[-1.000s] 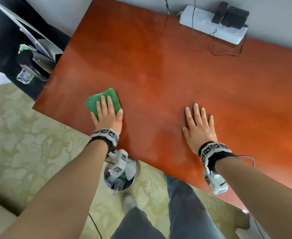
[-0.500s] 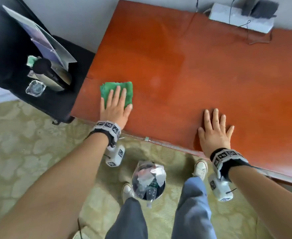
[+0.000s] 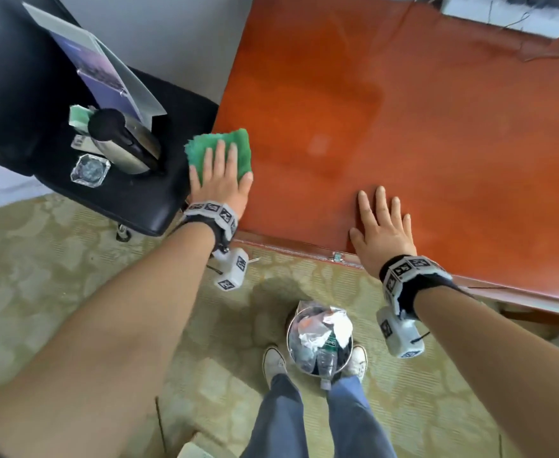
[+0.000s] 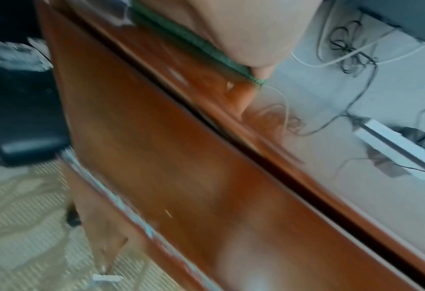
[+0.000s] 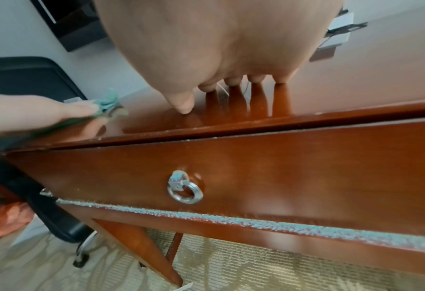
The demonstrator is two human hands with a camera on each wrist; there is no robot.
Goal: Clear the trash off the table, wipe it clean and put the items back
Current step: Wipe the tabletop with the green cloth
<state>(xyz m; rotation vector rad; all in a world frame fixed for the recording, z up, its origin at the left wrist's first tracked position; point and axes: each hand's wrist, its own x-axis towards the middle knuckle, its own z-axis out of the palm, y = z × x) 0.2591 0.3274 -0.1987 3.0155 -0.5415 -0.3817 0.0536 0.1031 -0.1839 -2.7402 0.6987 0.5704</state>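
- Nearest, a metal trash bin (image 3: 319, 345) full of crumpled paper and a bottle stands on patterned carpet (image 3: 56, 276) between the person's shoes.
- The right hand (image 3: 382, 231) rests flat on the table (image 3: 436, 133), fingers straight and slightly spread, holding nothing.
- The left hand (image 3: 220, 183) presses a green cloth (image 3: 217, 147) with straight fingers at the table's left near corner: wiping looks underway.
- Next likely: returning items from the black chair (image 3: 132, 196), including a kettle (image 3: 122, 140).
- Farther back, a power strip (image 3: 499, 9) lies against the wall.
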